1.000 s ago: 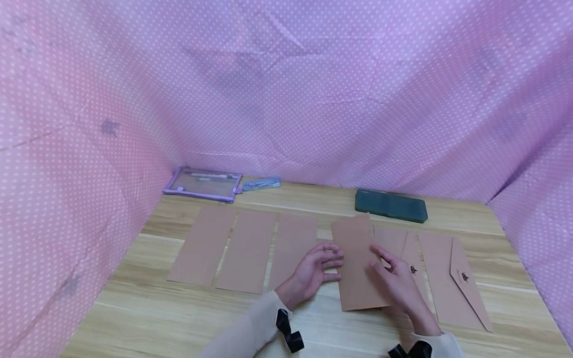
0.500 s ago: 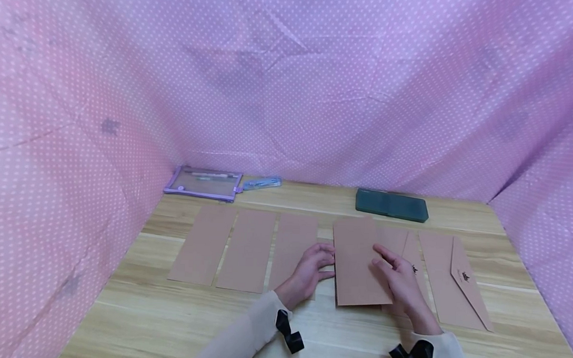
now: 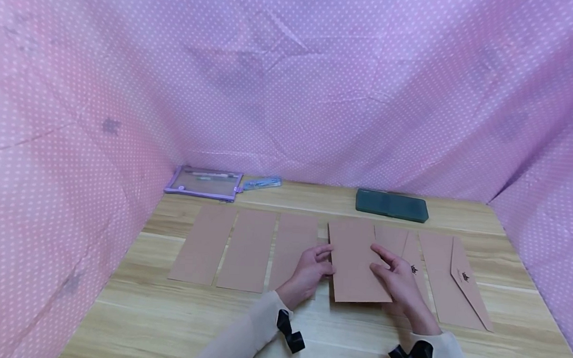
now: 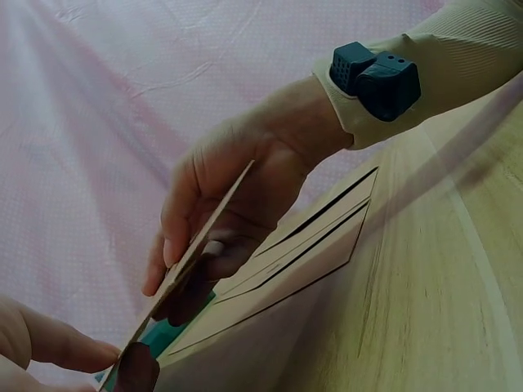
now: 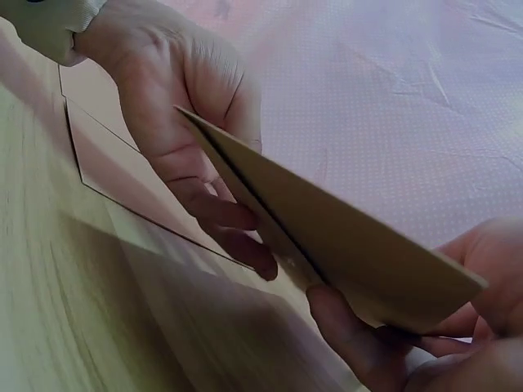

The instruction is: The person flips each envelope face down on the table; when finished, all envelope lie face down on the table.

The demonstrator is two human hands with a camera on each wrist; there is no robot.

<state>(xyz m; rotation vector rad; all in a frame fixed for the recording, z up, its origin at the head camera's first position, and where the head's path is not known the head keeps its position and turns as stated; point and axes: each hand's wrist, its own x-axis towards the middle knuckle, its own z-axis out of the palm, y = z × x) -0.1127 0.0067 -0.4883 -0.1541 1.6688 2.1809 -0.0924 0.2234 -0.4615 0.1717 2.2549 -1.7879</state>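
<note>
A brown kraft envelope (image 3: 354, 260), plain face up, is held just above the table in both hands. My right hand (image 3: 399, 280) grips its right edge, thumb on top and fingers beneath. At the left edge, my left hand (image 3: 307, 274) pinches the paper between thumb and fingers; in the left wrist view its fingertips (image 4: 102, 355) meet the envelope's edge. Three plain envelopes lie in a row to the left, among them the leftmost envelope (image 3: 203, 244). Right of the held one lie two envelopes with crown-printed flaps, one partly covered (image 3: 390, 240) and the rightmost envelope (image 3: 446, 284) fully visible.
At the back left of the wooden table (image 3: 144, 316) lie a purple-edged zip pouch (image 3: 203, 185) with pens inside and a small blue packet (image 3: 261, 184). A dark green case (image 3: 391, 205) stands behind the envelopes. Pink dotted cloth (image 3: 289, 95) encloses the table.
The held envelope has turned straighter, and its top edge has come lower and nearer. My left fingers have drawn together from a spread pose onto its left edge. My right hand keeps its grip.
</note>
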